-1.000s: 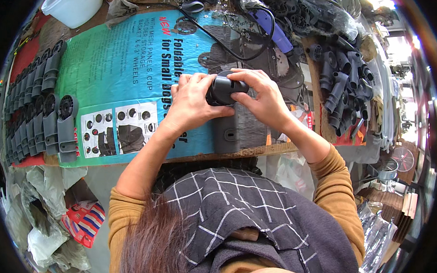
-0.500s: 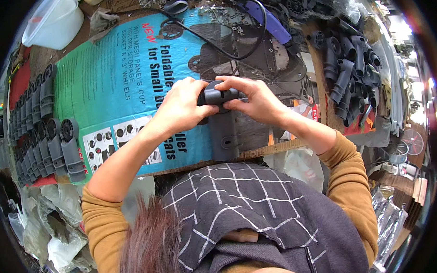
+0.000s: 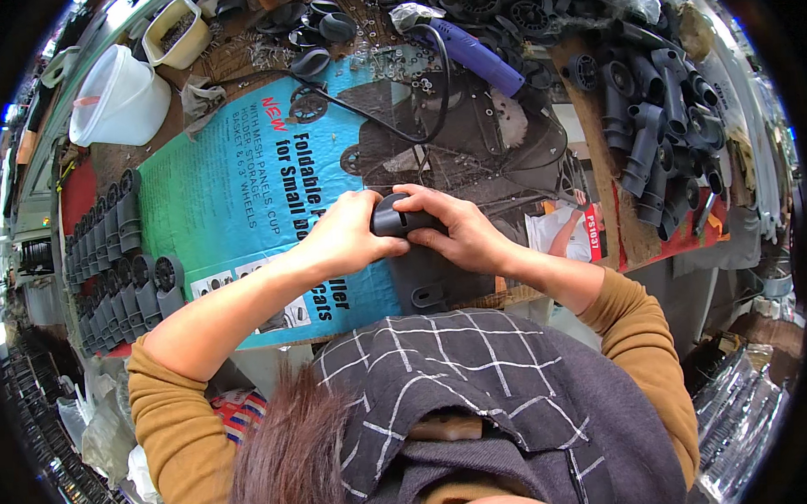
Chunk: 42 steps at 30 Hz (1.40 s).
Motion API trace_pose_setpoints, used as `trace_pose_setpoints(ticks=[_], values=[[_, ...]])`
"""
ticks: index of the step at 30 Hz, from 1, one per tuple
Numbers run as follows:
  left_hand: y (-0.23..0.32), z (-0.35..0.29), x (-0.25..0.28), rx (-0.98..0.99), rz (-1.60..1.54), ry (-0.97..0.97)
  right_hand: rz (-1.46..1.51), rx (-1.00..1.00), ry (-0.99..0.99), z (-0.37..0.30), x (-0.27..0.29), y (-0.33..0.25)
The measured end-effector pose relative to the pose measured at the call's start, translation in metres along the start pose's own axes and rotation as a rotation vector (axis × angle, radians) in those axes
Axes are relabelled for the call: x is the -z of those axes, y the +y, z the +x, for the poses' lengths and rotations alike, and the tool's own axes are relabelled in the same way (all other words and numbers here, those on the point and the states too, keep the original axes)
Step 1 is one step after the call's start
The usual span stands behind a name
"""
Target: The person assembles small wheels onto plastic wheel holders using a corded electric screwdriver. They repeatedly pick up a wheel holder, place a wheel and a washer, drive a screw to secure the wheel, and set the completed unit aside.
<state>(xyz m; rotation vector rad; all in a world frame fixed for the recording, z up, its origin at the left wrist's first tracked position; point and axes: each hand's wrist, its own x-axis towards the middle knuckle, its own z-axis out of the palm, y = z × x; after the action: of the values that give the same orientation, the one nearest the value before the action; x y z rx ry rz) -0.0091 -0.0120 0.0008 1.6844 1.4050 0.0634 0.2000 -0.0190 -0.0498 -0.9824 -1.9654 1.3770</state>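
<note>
Just beyond the table's near edge, I hold a dark grey plastic fitting between both hands. Its rounded cap shows between my fingers, and a wider tubular body extends beneath it toward me. My left hand grips the cap's left side, thumb bent toward the near side. From the right, my right hand pinches it with the index finger on top and the thumb below. The fingertips hide part of the fitting. Under it lies a printed blue-green cardboard sheet.
Rows of grey plastic fittings stand at the left. More fittings are heaped at the right. A purple power screwdriver with a black cable lies at the back, near scattered nuts. A white bucket and cream tub stand back left.
The whole view has shifted, bringing the cream tub and black caps further into sight. Both hands keep their hold on the fitting, with the right fingers slightly repositioned.
</note>
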Motion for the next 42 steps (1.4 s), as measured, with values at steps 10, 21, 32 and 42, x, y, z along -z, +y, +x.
trace_pose_setpoints(ticks=[10, 21, 32, 42], values=[[0.007, 0.027, -0.003, 0.482, -0.628, -0.275, 0.222, 0.168, 0.072, -0.031, 0.002, 0.025], [0.05, -0.038, -0.009, -0.09, -0.839, -0.028, 1.055, -0.349, 0.025, -0.065, 0.014, -0.042], [0.039, -0.056, -0.022, -0.363, -0.65, 0.105, 0.67, -0.327, 0.036, -0.063, 0.019, -0.065], [0.009, -0.034, -0.008, -0.763, 0.067, 0.374, -0.506, -0.036, 0.28, -0.054, 0.004, -0.067]])
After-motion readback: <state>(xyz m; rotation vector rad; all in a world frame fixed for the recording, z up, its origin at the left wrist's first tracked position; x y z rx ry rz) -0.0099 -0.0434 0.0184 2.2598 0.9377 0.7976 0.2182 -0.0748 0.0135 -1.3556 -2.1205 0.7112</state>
